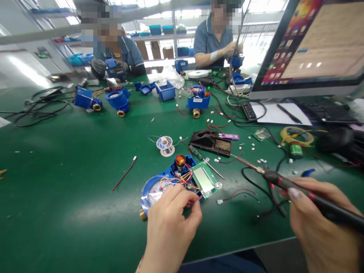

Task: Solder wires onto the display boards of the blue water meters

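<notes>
On camera my right hand (314, 227) wraps a long tapered soldering iron (281, 182). Just beyond my left hand (172, 218) sits a rounded blue meter (152, 185); past the fingertips, a green circuit board (204, 180); farther, a spool (165, 146), label unreadable. Those fingertips curl together at thin wires (189, 175); whether gripping, I can't tell.

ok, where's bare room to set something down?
Barest: green tabletop, left of the thin reddish wire with white plug, below the leftmost blue brass-ended meter. Smaller: between that wire and the open blue wired meter. Crowded: right of that open meter, around the black soldering-iron stand.
</notes>
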A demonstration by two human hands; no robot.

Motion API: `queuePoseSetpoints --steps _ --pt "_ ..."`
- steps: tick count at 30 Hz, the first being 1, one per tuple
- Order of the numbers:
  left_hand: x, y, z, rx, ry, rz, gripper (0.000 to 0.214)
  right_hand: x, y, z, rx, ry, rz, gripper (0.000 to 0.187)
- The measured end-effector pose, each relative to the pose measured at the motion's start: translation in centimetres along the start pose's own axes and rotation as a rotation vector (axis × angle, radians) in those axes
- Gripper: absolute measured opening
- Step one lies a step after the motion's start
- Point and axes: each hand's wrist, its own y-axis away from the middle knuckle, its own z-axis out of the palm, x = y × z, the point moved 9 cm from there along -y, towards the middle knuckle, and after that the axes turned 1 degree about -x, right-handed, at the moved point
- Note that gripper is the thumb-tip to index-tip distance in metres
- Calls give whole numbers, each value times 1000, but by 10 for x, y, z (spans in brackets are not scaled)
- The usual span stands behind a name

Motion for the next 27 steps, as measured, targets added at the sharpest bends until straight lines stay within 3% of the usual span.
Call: queuePoseSetpoints --steps 5,12,15,18,24,27 --pt "1 0 -5 -26 94 111 10 65 -42 37 -104 -211 191 31" --pt "-9 4 -25 -26 325 145 18 122 -61 82 -220 -399 505 10" --pt "-14 11 -41 83 318 78 21 128 -63 86 -209 -446 574 10" --pt "-5 17 -45 110 383 75 18 125 -62 82 -197 -480 595 9" --pt "6 2 -27 72 339 33 6 107 -51 65 -203 -524 570 7" --pt "10 -5 -14 7 256 112 13 89 -42 56 -198 -527 496 16"
